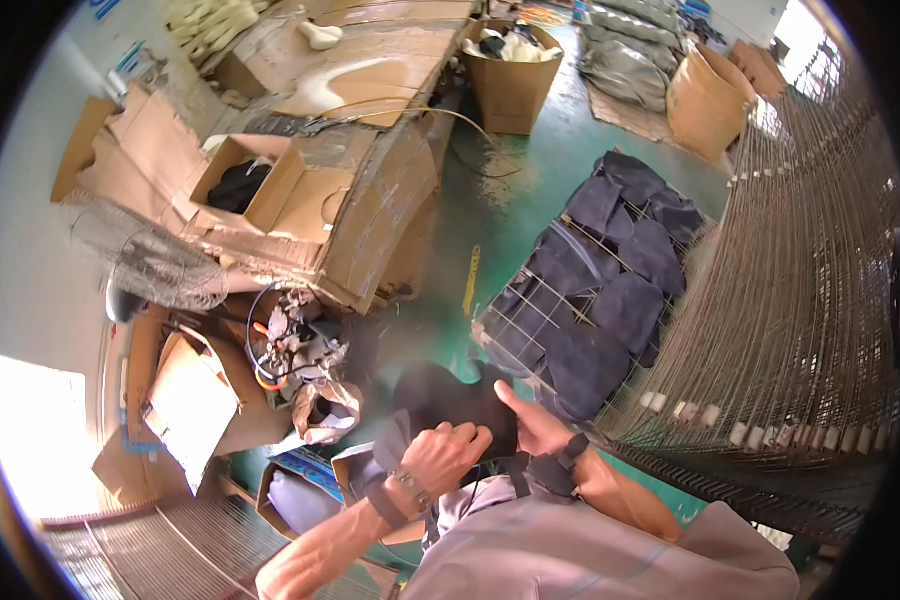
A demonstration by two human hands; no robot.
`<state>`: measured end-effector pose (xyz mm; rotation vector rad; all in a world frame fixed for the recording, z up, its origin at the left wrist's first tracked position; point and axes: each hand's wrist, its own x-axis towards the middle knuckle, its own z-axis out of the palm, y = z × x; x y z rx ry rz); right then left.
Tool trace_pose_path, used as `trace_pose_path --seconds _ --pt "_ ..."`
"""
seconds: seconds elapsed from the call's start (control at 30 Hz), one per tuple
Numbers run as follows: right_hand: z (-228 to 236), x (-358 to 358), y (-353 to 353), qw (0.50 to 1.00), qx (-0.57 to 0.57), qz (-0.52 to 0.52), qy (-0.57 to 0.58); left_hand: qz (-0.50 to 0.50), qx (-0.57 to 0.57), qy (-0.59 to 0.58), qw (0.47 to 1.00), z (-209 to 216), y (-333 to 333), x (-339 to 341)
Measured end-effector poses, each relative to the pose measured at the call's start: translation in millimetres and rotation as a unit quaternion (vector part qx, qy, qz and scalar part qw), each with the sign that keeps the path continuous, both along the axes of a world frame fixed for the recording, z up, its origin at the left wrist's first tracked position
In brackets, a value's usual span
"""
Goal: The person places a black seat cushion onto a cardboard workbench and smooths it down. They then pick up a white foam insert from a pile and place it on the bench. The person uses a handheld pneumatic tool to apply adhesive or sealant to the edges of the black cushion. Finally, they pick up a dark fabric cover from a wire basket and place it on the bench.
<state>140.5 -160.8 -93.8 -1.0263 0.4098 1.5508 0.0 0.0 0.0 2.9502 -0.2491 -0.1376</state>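
Note:
A black, rounded piece [435, 395], soft-looking and with a curved outline, is held up in front of my body. Its exact kind does not show. My left hand [444, 452] lies across its near side with the fingers curled onto it. On its right edge, my right hand [535, 424] grips it, thumb up along the side; the other fingers are partly hidden behind it. Straight ahead to the right, a wire rack [515, 345] carries several dark blue-grey flat pieces [590, 365] of similar rounded shape.
Hanging wires [790, 270] line the right side. At the left stands a cardboard-covered table [390, 190] with an open box [280, 190] on it. A wire fan guard [150, 250] and a cluttered carton [255, 400] are nearer. A tall carton [510, 95] stands on the green floor.

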Motion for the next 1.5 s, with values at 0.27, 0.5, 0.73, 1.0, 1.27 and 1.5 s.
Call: trace_pose_path --seconds 0.27,0.5,0.73,1.0,1.27,1.5 --pt "-22.6 29.2 47.7 0.951 0.048 -0.189 -0.241 -0.198 -0.036 0.032 0.979 -11.5 110.5 131.5" --pt "-2.4 66.6 171.1 0.899 -0.087 -0.43 -0.008 -0.247 -0.013 0.076 0.966 -0.7 222.5 196.6" --pt "28.6 123.9 237.4 0.841 0.018 -0.541 0.005 -0.251 -0.06 -0.109 0.96 15.5 305.7 248.2" --pt "136.4 237.3 319.9 0.765 -0.005 -0.565 -0.31 -0.029 -0.208 -0.25 0.945 -5.2 365.2 324.3" --pt "171.6 401.1 370.2 0.749 0.058 -0.551 -0.364 0.246 -0.721 -0.105 0.639 -99.5 376.8 462.5" --pt "170.6 537.6 405.3 0.8 0.069 -0.447 -0.393 0.289 -0.942 0.022 0.168 -65.4 434.0 564.8"
